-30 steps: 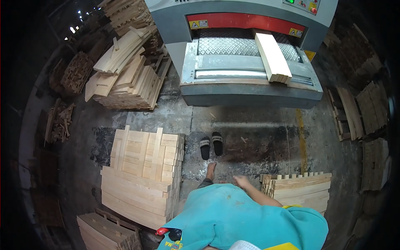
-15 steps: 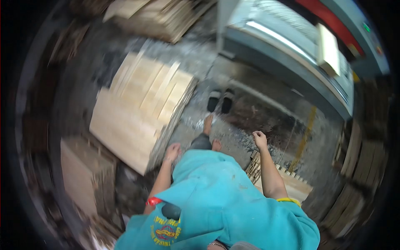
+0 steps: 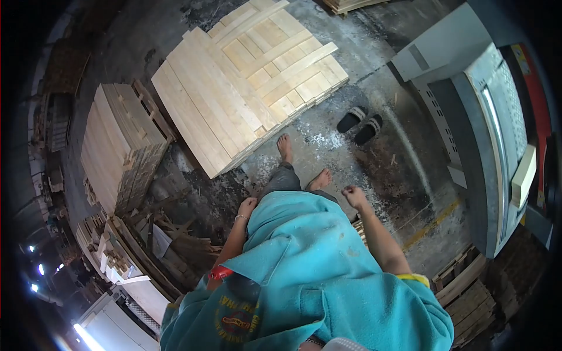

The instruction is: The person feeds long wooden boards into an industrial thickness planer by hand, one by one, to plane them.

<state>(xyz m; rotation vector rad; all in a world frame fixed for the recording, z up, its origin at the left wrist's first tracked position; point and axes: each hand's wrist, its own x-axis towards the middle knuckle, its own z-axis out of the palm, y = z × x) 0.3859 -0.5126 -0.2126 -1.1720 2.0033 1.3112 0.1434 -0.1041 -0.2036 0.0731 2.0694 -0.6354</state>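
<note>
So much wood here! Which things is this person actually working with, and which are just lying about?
Likely in the work: the empty left hand and right hand; the big board stack nearest them; the machine; the board lying on it.
Just lying about: the sandals; the side stack; the scrap wood; the pallets.

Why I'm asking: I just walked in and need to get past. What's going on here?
A barefoot person in a teal shirt stands on the concrete floor, holding nothing. The left hand hangs by the hip; the right hand is curled in a loose fist. Nearest the left hand is a stack of pale boards; black sandals lie ahead of the feet. A board rests on the machine to the person's right.
</note>
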